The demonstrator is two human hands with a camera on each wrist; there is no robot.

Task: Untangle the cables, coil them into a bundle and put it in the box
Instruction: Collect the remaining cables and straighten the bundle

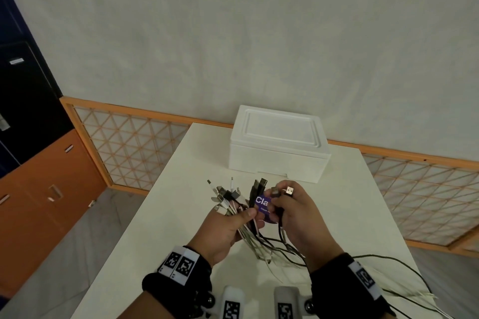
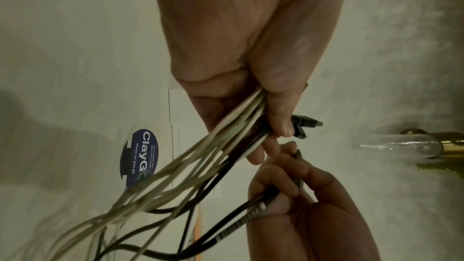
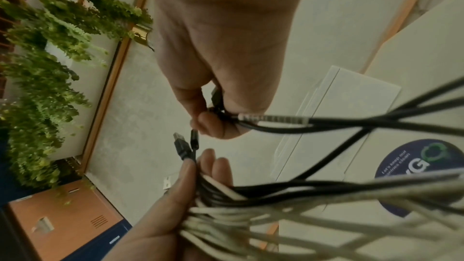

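Observation:
Above the white table, my left hand grips a bunch of white and black cables just below their plugs, which fan upward. My right hand holds two or three black cables, a metal USB plug sticking out above its fingers. The cables' loose lengths trail down onto the table toward the right front. In the left wrist view my left hand clamps the bunch; the right wrist view shows my right hand curled round the black cables. The white foam box stands behind, lid on.
A round purple sticker lies on the table under the hands. An orange lattice railing runs behind the table. Orange and dark cabinets stand at the left. Green plants hang on a wall.

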